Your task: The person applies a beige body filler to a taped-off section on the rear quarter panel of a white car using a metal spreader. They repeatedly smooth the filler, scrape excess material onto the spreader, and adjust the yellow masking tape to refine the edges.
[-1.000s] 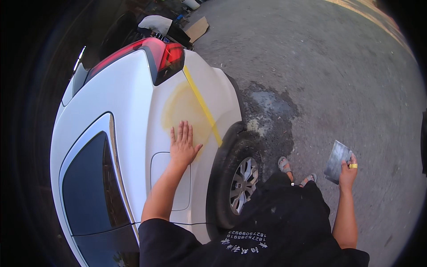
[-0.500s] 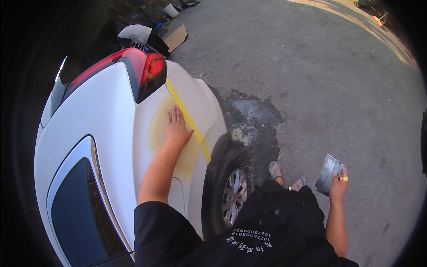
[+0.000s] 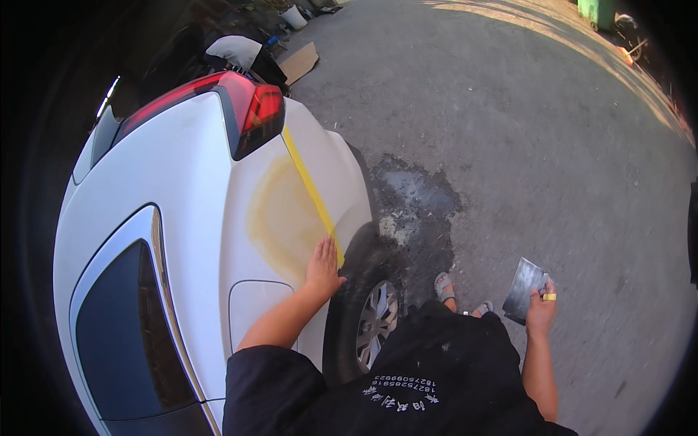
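The rear side of a white car [image 3: 189, 152] has a yellowish patch [image 3: 280, 211] on its panel, beside a strip of yellow tape [image 3: 302, 174] running toward the wheel arch. My left hand [image 3: 323, 269] lies flat, fingers extended, on the lower end of this patch at the tape, just above the rear wheel [image 3: 374, 323]. Off the car to the right, my right hand [image 3: 540, 309] grips a thin grey metal plate [image 3: 522, 287], a yellow band round one finger.
Beyond the car are what looks like a bent-over person [image 3: 236, 51], a cardboard sheet [image 3: 298, 65] and a white bucket [image 3: 294, 18]. A green bin [image 3: 596, 13] stands at the top right. The grey pavement [image 3: 552, 145] has a dark wet stain [image 3: 414, 203] beside the wheel.
My left hand has moved down and right over the patch toward the wheel arch, uncovering its middle. My right hand and the plate have shifted slightly down and left in the picture.
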The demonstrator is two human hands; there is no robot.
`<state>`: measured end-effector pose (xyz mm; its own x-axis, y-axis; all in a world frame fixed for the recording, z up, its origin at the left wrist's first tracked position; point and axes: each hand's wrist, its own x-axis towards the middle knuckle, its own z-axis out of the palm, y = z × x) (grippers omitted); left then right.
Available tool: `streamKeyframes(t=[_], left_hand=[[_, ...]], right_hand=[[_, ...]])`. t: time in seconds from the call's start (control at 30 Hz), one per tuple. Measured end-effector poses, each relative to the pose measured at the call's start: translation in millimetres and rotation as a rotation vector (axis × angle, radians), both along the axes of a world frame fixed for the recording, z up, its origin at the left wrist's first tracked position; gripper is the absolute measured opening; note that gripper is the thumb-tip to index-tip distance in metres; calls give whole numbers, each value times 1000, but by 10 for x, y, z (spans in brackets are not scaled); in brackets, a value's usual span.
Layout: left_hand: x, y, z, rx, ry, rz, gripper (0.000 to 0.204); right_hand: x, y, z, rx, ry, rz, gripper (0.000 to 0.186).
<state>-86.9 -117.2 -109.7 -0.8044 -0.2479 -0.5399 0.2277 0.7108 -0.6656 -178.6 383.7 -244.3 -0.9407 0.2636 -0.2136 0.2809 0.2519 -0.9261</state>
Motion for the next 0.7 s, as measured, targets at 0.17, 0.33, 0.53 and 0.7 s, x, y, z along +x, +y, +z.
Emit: streamKeyframes(t=[0.17,0.33,0.53,0.7], left_hand=[[389,461,-80,448,75,21,77],[293,1314,-45,1062,367,122,50],[131,2417,-1,1547,626,464,20],[173,2968,223,1799,499,781,25]], right_hand=[[-48,64,51,-10,-6,37,47],[-159,162,-17,-10,116,106,48],[-206,172,326,-203,101,306,52],[-30,17,1018,-333,71,564,54]])
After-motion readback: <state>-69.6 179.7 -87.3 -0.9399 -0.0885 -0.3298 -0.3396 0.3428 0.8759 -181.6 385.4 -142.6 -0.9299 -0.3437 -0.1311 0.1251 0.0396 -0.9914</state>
